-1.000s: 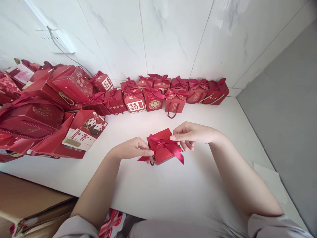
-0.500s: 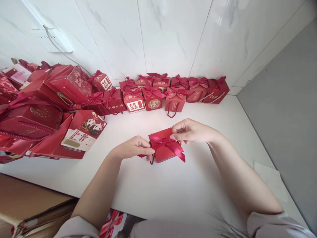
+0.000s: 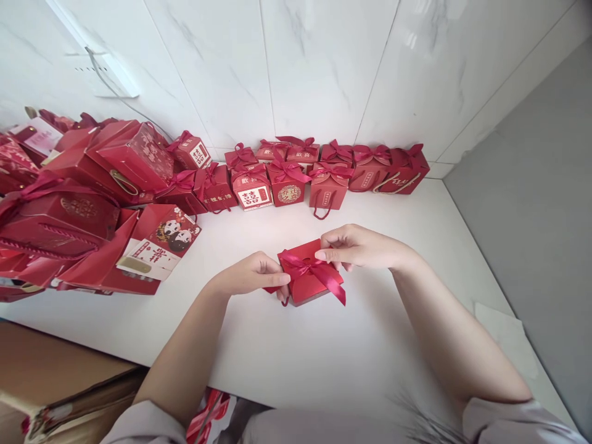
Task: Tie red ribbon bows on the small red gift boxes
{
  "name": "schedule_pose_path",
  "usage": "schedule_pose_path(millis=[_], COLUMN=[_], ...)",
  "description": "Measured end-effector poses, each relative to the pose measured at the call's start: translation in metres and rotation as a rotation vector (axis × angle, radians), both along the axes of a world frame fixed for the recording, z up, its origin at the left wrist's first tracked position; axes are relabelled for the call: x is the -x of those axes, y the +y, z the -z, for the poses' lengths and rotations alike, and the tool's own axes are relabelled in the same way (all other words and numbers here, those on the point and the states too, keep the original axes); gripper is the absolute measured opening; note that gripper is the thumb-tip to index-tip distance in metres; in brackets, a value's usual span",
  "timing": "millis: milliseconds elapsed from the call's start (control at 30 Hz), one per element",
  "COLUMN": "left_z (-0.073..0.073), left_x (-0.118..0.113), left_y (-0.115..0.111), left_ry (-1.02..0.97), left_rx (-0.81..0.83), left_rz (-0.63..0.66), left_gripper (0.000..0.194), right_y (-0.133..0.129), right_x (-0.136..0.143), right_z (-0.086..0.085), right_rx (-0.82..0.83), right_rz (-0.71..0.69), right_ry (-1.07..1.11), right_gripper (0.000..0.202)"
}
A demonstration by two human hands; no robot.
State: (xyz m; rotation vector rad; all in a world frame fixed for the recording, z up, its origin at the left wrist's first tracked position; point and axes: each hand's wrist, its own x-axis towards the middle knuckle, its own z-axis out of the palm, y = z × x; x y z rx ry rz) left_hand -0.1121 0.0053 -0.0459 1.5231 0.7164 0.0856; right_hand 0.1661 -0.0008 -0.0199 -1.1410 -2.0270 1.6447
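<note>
A red gift box (image 3: pixel 309 296) rests on the white table in front of me, seen from above. Across its top lies a shiny crimson ribbon (image 3: pixel 326 275) tied in a bow, one tail hanging over the near right corner. My left hand (image 3: pixel 256 274) pinches the ribbon at the box's left side, thumb on top and fingers tucked below. My right hand (image 3: pixel 354 246) is closed at the far right corner, thumb and forefinger on the bow's right part. A bit of dark red cord handle shows under my left fingers. What lies beneath both hands is hidden.
Several small red boxes with bows (image 3: pixel 328 185) stand in rows along the marble-patterned wall. Larger red gift boxes (image 3: pixel 87 216) are heaped at the left. A cardboard box (image 3: pixel 60 370) sits below the table's front left edge. A white paper sheet (image 3: pixel 504 336) lies at the right.
Both hands keep their grip on the ribbon with only tiny shifts. My right thumb has moved slightly left. The whole view has drifted a little.
</note>
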Motion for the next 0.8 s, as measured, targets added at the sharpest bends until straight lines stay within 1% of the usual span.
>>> schedule_pose_path(millis=[67, 133, 333, 533, 667, 800], left_z=[-0.0005, -0.0014, -0.0038, -0.0057, -0.0069, -0.0062], left_x=[-0.002, -0.0033, -0.0026, -0.002, -0.002, -0.0011], left_y=[-0.0013, -0.0025, -0.0029, -0.0021, -0.0018, -0.0012], left_ry=[-0.002, 0.005, 0.011, 0.013, 0.025, 0.013], left_rx=[0.007, -0.005, -0.038, -0.035, -0.05, -0.034], left_rz=[-0.042, -0.054, -0.031, -0.01, -0.002, 0.024], left_gripper=[0.038, 0.038, 0.038, 0.037, 0.037, 0.037], right_y=[-0.0005, -0.0003, 0.0013, 0.0025, 0.0043, 0.0055], right_x=[0.0006, 0.0012, -0.0005, -0.0024, -0.002, -0.0012], right_z=[0.0003, 0.0013, 0.0016, 0.0033, 0.0074, 0.009], right_rx=[-0.026, -0.064, -0.131, -0.171, -0.171, -0.12], right_rz=[0.007, 0.008, -0.035, -0.056, -0.056, -0.061], right_ry=[-0.023, -0.039, -0.062, -0.061, -0.037, -0.009], right_gripper=[0.04, 0.043, 0.043, 0.043, 0.043, 0.04])
